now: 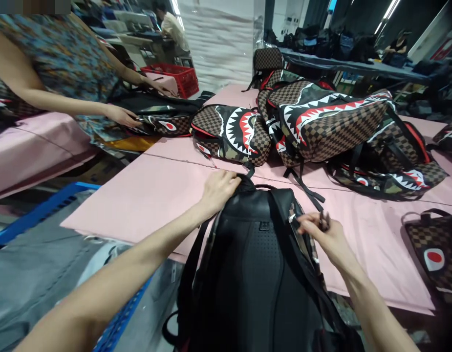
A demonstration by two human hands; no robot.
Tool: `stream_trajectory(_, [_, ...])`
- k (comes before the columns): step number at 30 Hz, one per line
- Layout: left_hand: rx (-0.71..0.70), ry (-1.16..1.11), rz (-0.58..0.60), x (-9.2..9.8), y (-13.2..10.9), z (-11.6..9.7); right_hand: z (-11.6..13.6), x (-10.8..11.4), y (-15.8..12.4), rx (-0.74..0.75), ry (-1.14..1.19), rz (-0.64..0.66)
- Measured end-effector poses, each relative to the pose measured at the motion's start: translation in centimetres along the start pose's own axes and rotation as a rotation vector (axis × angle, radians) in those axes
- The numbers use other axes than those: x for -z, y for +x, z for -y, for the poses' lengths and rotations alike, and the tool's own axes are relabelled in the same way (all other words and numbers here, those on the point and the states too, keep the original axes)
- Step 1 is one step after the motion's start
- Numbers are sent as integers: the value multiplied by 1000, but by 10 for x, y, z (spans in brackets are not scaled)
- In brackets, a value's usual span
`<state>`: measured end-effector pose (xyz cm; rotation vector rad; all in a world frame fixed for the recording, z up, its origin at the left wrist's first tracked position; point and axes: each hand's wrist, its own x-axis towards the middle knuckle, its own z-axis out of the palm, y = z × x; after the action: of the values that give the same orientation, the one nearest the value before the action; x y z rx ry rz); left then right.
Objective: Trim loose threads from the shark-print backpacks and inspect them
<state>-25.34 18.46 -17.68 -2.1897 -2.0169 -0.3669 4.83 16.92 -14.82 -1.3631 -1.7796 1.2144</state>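
Note:
A black backpack (pixel 255 264) stands before me at the table's near edge, its padded back panel and shoulder straps facing me. My left hand (pixel 220 190) is closed on the top left of the backpack, by its black strap; the fingertips are partly hidden. My right hand (pixel 324 234) is at the backpack's upper right side, by the checked side panel. Its thumb and fingers are pinched, and a small dark tool (pixel 324 221), its kind unclear, sticks out between the fingers. A small white bit (pixel 292 217) shows on the panel near the fingertips.
Checked shark-mouth backpacks (pixel 328 122) are heaped across the pink-covered table (pixel 138 190); another bag (pixel 431 249) lies at right. At left, a co-worker's hand (pixel 123 116) rests on a bag. A blue crate (pixel 38 205) sits below left, a red basket (pixel 189 80) behind.

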Motion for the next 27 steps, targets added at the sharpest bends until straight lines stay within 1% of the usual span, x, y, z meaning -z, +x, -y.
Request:
stream_trajectory(1, [-49,-5,95,-3,10,-3,7,-10,19,56,-52,12])
stream_trajectory(2, [-65,-25,191,-6,21,-6,13,-21,37,98,-140,7])
stream_trajectory(3, [-52,-50,267,-11,31,-9,17,-30,54,124,-274,-18])
stream_trajectory(4, [-18,-72,311,-15,40,-12,20,-37,68,140,-424,-51])
stream_trajectory(5, [22,-87,325,-21,48,-15,23,-43,80,150,-573,-85])
stream_trajectory(7, [103,-99,306,-30,58,-19,26,-50,94,159,-802,-125])
stream_trajectory(9, [173,-114,306,-36,62,-24,28,-52,101,156,-911,-118])
stream_trajectory(11, [229,-160,318,-39,62,-29,28,-51,104,154,-974,-89])
stream_trajectory(15, [303,-301,352,-35,61,-36,24,-52,112,202,-1021,-21])
stream_trajectory(18, [323,-367,384,-35,61,-32,23,-55,118,227,-1030,20])
stream_trajectory(22, [343,-464,410,-41,60,-23,26,-64,122,244,-1054,68])
stream_trajectory(27, [470,-517,403,-49,62,-26,28,-74,129,274,-1067,99])
